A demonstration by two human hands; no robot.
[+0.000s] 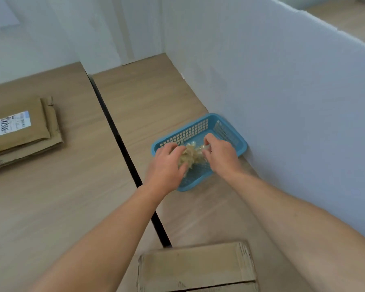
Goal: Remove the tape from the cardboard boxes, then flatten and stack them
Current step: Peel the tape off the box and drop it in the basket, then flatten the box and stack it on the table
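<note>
Currently both hands are over the blue basket [230, 131], which sits on the right-hand table [152, 106] hard against the white partition [282, 102]. The left hand [169, 163] has fingers and thumb curled round the left side of the tape wad [193, 154]. The right hand [219, 154] has curled fingertips gripping the wad's right side. So it's a two-handed hold on one crumpled, yellowish clear clump.

The wad sits above the basket's near half; can't tell if it touches the mesh floor.

The flattened boxes [50, 131] are stacked far left on the other tabletop, well apart from the basket. The top one carries a white label [8, 125]. A dark gap [118, 135] runs between the two tabletops.

One cardboard box [196, 268] is at the near edge, between the forearms, with its top face up. Its lower part is cut off by the frame, so I can't tell whether it's flattened.
</note>
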